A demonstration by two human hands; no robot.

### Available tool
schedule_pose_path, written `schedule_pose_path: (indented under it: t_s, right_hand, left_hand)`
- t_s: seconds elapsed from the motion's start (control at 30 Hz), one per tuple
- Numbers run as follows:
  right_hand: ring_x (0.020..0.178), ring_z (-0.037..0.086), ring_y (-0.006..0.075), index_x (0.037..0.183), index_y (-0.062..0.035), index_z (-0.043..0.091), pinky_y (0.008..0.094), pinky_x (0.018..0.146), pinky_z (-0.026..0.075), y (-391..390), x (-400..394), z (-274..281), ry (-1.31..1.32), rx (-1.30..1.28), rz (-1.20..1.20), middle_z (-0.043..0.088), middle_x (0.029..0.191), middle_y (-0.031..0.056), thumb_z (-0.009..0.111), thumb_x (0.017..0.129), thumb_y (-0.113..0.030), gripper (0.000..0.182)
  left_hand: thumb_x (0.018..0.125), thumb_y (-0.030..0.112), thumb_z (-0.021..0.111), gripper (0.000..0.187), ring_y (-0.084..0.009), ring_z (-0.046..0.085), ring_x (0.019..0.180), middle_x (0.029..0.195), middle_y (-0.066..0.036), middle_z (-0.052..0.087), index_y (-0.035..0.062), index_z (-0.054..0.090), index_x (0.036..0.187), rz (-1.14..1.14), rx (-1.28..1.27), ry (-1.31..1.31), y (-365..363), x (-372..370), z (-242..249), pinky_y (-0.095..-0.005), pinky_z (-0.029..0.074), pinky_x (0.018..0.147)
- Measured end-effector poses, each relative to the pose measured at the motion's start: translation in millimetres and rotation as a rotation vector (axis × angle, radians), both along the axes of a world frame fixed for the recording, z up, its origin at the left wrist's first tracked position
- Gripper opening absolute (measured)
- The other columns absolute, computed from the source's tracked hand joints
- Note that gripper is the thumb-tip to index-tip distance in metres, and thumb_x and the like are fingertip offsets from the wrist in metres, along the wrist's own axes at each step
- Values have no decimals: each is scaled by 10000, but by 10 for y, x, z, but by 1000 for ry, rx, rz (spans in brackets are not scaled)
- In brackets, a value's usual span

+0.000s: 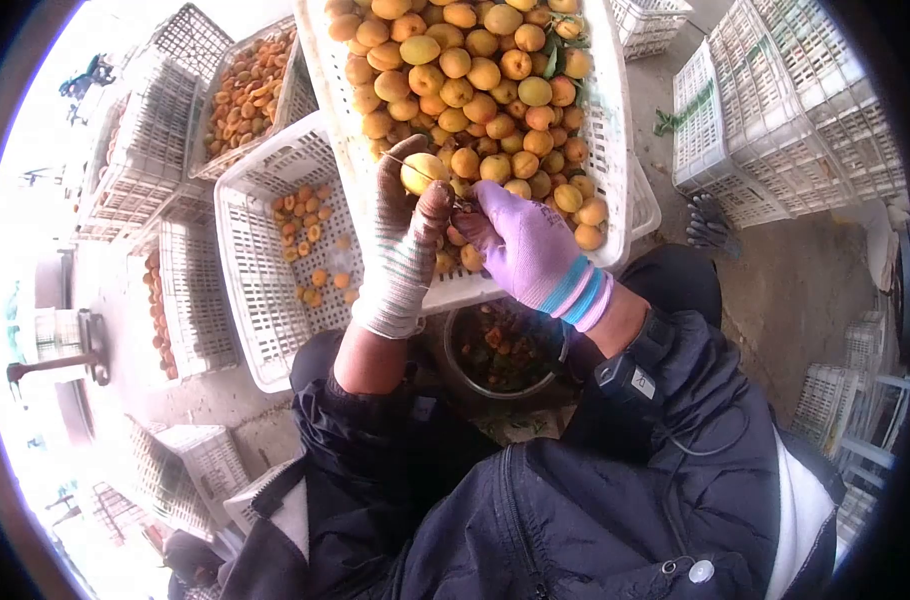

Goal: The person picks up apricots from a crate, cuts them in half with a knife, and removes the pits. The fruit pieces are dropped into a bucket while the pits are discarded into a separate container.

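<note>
A white crate [613, 110] full of orange-yellow apricots stands before me. Over its near edge, my left hand [403, 225], in a white glove with brown-stained fingers, grips a yellow apricot [424, 174] between thumb and fingers. My right hand [523, 240], in a purple glove with a blue-striped cuff, is just to the right. Its fingers are pinched together close to the left thumb, round something small and dark that I cannot make out. Left of the full crate, a second white crate [260, 290] holds scattered apricot halves [302, 220].
Below my hands, between my legs, is a metal bowl [455, 365] of dark scraps. Stacked white crates [775, 110] stand at the right, with grey gloves [712, 226] on the floor beside them. More crates [150, 140] stand at the left, one with apricot halves [250, 90].
</note>
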State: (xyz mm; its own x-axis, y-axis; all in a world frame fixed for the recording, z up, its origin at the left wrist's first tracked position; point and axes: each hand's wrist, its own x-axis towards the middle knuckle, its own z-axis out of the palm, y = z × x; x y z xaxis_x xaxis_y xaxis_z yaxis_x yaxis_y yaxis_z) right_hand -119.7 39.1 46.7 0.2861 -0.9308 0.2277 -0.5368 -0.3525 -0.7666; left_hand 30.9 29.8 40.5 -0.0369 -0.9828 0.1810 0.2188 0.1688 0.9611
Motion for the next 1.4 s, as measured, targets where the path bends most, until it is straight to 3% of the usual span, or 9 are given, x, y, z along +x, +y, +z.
schedule_pose_path:
  t_s: [0.3,0.6,0.7,0.83,0.97,1.03,1.2,1.3,1.4]
  right_hand:
    - [772,633,417,981,-47,537,471,625,500,14,67,-87,50,-180,11,635,801,193,577,954,-244,203]
    - [764,633,393,965,-73,513,473,624,507,-19,56,-91,29,-184,-10,618,797,163,614,909,-215,183]
    - [774,634,393,963,-74,523,469,635,509,7,46,-156,97,-253,6,619,795,165,621,901,-209,177]
    - [808,637,399,975,-57,556,467,652,507,31,-15,-191,121,-160,21,637,832,180,653,883,-193,190]
    - [777,684,283,1050,-47,606,351,671,527,-7,-95,-67,25,32,-27,663,843,163,699,901,-265,280]
    - [750,672,234,1058,-47,602,328,652,520,-65,-60,-69,-149,10,-63,675,857,132,703,899,-248,276]
    - [733,563,31,1073,-24,604,205,628,468,-85,9,86,-771,325,1,663,859,-14,671,939,-250,272]
    - [709,574,60,1081,-23,601,225,620,468,-66,48,7,-688,277,-44,658,835,14,671,938,-251,278]
    - [759,595,189,1023,-26,590,297,663,482,-49,46,-5,-458,-13,-98,603,835,88,661,936,-215,219]
  left_hand:
    - [1007,515,437,570,-120,547,921,1068,-53,559,38,473,1317,141,32,89,-59,33,-210,-262,463,847]
    - [972,518,508,575,-230,596,1116,1144,-125,639,42,494,1294,66,-28,-113,3,19,-219,-384,452,994]
    - [906,687,448,731,-300,630,1048,1010,-163,667,26,501,1214,17,161,449,-54,41,-202,-407,445,993]
    - [921,575,528,623,-371,561,1169,1097,-156,663,39,554,1237,-160,173,832,-185,245,-204,-523,382,1068]
    - [945,523,539,577,-296,588,1100,1130,-118,634,30,556,1244,52,157,657,-204,279,-166,-471,436,1005]
    - [971,534,507,593,-190,579,1060,1165,-88,605,53,510,1319,90,61,157,-155,199,-123,-345,464,969]
    - [1012,476,452,608,-179,531,1099,1330,-111,491,48,364,1436,106,-278,-564,-30,46,-202,-331,423,988]
    - [1016,370,462,468,-306,554,1119,1191,-200,572,30,493,1335,183,-203,-498,57,-43,-185,-405,420,987]
    - [1017,430,460,510,-234,557,1098,1159,-144,580,37,471,1342,47,1,-274,135,-93,-76,-361,442,967]
